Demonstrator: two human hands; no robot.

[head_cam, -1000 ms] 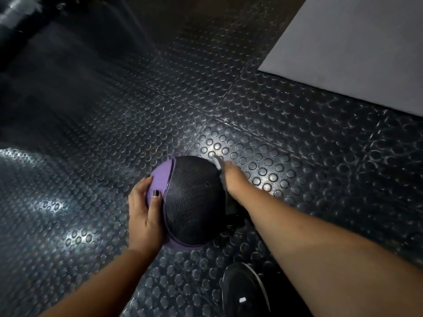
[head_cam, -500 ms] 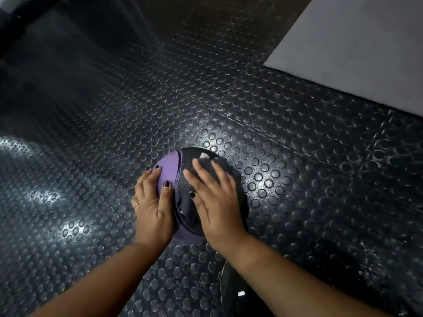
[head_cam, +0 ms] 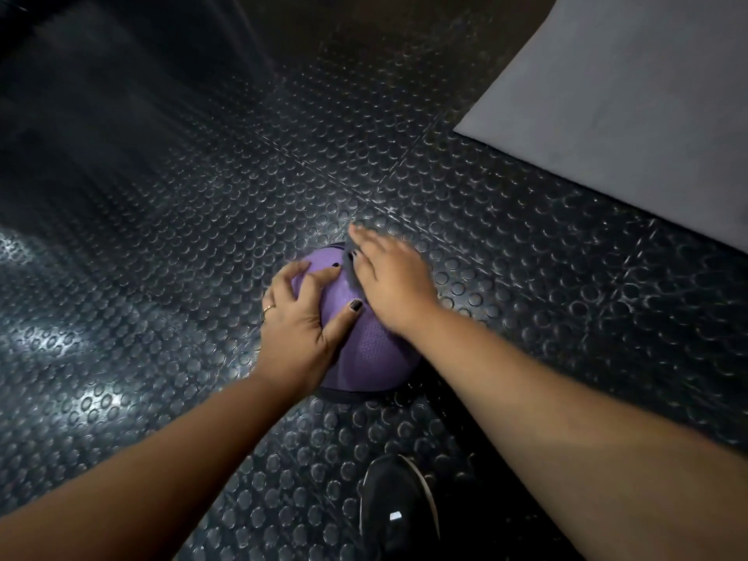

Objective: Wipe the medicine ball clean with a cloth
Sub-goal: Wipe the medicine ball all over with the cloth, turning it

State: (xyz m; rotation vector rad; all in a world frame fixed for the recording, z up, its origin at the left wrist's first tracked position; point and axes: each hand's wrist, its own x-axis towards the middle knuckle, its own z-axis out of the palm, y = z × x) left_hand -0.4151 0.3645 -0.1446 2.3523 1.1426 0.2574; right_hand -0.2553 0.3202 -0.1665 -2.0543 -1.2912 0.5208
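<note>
The ball rests on the studded floor, just ahead of a black shoe. The left hand grips its left side with spread, bent fingers. The right hand lies flat, fingers straight, pressing the cloth onto its upper right.

Medicine ball: purple, fine-textured skin, dark band along its near lower edge, small dark hole near the top. Left hand grips its left flank, fingers spread, thumb laid across the crown. Cloth: grey, mostly hidden, showing as a narrow strip just left of the right hand, which presses it flat against the ball's upper right side.
</note>
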